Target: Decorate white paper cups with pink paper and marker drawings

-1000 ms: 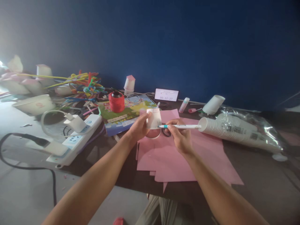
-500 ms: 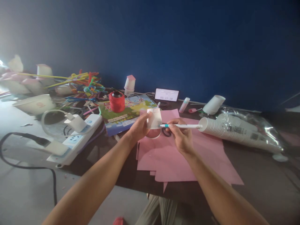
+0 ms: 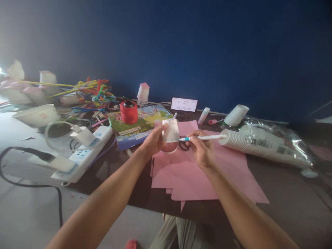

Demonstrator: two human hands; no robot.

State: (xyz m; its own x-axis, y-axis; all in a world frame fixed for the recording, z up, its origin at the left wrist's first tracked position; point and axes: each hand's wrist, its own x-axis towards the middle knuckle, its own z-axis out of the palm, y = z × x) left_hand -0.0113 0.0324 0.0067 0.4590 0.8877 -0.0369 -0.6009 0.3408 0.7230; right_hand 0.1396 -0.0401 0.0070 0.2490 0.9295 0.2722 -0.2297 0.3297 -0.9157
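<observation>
Cup (image 3: 171, 130) is pinched between the thumb and fingers of my left hand (image 3: 155, 139), above the pink paper (image 3: 192, 180). My right hand (image 3: 203, 151) has its fingers closed around the pen (image 3: 207, 137), tip at the white side near the lower right edge; I can't tell whether it touches. Farther out, the red spool (image 3: 129, 113) sits on the book (image 3: 131, 130), left of my hands, with the power strip (image 3: 83, 156) nearer me. On the right lies the cup stack (image 3: 234, 139), partly in clear plastic. Beyond, the screen (image 3: 184, 104) leans upright.
</observation>
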